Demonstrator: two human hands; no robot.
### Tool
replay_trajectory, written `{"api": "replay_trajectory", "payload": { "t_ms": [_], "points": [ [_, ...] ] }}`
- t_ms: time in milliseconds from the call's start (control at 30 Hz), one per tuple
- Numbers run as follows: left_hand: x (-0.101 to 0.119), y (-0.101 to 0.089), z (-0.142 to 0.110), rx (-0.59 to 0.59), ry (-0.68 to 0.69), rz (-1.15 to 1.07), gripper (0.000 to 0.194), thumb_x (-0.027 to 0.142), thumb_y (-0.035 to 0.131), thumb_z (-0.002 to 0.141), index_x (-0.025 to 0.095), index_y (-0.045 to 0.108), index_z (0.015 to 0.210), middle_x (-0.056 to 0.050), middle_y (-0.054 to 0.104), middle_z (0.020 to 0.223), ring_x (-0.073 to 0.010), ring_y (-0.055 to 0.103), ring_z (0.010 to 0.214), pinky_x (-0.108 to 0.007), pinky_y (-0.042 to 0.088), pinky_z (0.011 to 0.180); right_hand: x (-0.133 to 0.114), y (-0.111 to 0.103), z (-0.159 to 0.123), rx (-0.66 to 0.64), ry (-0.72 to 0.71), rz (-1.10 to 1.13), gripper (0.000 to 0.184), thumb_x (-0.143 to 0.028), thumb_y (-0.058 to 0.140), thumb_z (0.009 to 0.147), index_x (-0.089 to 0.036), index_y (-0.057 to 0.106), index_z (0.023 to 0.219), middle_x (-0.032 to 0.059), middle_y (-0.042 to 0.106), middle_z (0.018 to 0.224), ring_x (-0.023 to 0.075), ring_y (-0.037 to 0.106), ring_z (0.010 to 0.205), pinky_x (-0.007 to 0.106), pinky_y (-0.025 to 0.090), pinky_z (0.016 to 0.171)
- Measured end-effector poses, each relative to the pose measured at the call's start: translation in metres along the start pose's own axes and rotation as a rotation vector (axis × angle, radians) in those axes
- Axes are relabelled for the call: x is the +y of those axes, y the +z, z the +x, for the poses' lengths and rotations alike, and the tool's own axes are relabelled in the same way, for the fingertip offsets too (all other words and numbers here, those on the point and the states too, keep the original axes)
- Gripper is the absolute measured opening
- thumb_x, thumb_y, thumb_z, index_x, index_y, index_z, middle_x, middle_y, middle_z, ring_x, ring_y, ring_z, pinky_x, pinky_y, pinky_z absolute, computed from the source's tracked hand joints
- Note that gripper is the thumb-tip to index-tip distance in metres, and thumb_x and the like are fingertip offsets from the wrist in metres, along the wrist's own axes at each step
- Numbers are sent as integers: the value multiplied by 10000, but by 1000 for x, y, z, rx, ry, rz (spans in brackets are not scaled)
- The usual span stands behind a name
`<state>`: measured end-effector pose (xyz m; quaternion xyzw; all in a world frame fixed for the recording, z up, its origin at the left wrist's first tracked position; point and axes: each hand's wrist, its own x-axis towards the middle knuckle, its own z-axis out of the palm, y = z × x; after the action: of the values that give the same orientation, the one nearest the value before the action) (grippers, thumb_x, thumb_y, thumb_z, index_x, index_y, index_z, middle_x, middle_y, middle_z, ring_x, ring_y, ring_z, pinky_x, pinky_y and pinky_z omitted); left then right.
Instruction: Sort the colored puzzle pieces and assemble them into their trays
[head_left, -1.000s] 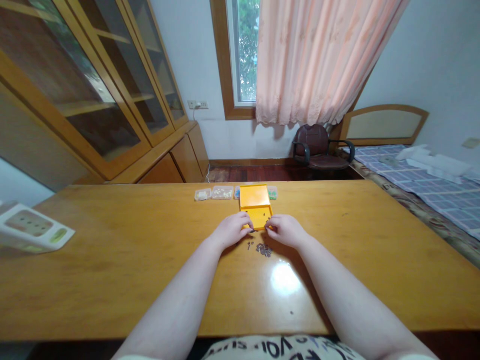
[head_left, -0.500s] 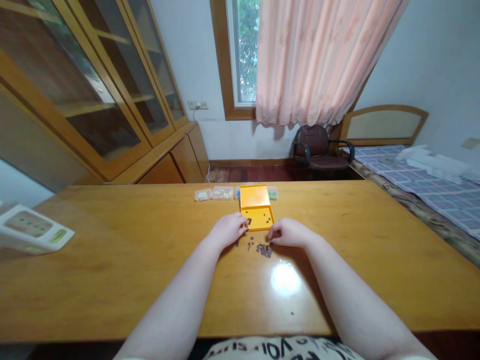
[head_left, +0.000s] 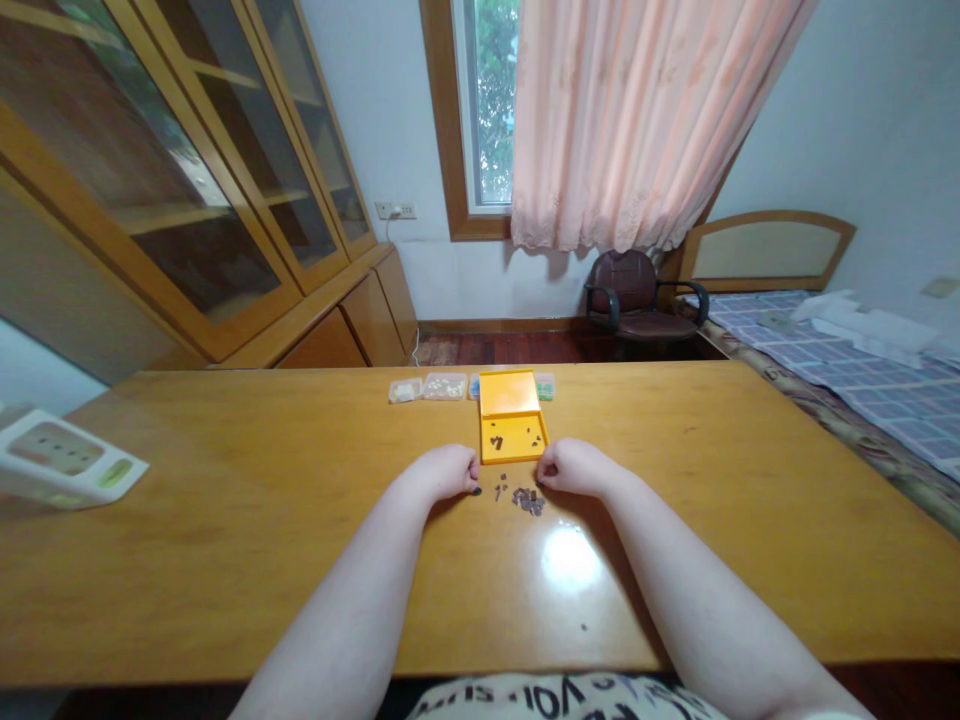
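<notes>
My left hand (head_left: 448,472) rests on the table just left of the open yellow case (head_left: 514,459), fingers drawn together in a pinch over a small dark piece at the fingertips. On the other side, my right hand (head_left: 574,466) is curled closed near the case's front right corner; what its fingers hold, if anything, is hidden. Between the hands lies a pile of small dark pieces (head_left: 529,501), with several loose ones (head_left: 501,488) to its left. Inside the case's near half are a few more dark pieces (head_left: 496,442). Its lid (head_left: 510,393) leans back, away from me.
Behind the case stand clear boxes, one with white pieces (head_left: 445,386) and one with green pieces (head_left: 546,388). A smaller clear box (head_left: 406,391) sits left of them. A white device (head_left: 67,458) is at the table's left edge. One tiny dark piece (head_left: 584,627) lies near the front edge.
My left hand has moved from the case's left edge down and left, onto the small dark piece lying on the table. My right hand has barely moved.
</notes>
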<state>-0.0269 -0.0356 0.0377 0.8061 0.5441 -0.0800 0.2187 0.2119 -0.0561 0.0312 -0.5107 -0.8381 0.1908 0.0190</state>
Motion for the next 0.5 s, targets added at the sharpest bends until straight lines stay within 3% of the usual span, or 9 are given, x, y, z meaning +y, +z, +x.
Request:
{"api": "replay_trajectory", "payload": {
  "t_ms": [200, 500],
  "points": [
    [2, 3, -2, 65, 53, -6, 54, 210, 615, 657, 213, 644, 702, 2, 652, 683, -133, 579, 572, -204, 361, 484, -1, 2, 1, 46, -45, -23, 189, -237, 543, 722, -210, 731, 730, 27, 689, 683, 127, 550, 571, 233, 337, 543],
    [4, 1, -5, 87, 131, -12, 142, 171, 547, 681, 216, 654, 763, -15, 672, 744, -144, 585, 605, -222, 406, 544, 2, 7, 5, 226, -21, -26, 177, -258, 528, 792, -195, 693, 803, 38, 675, 778, 130, 558, 674, 225, 352, 605]
  ]
}}
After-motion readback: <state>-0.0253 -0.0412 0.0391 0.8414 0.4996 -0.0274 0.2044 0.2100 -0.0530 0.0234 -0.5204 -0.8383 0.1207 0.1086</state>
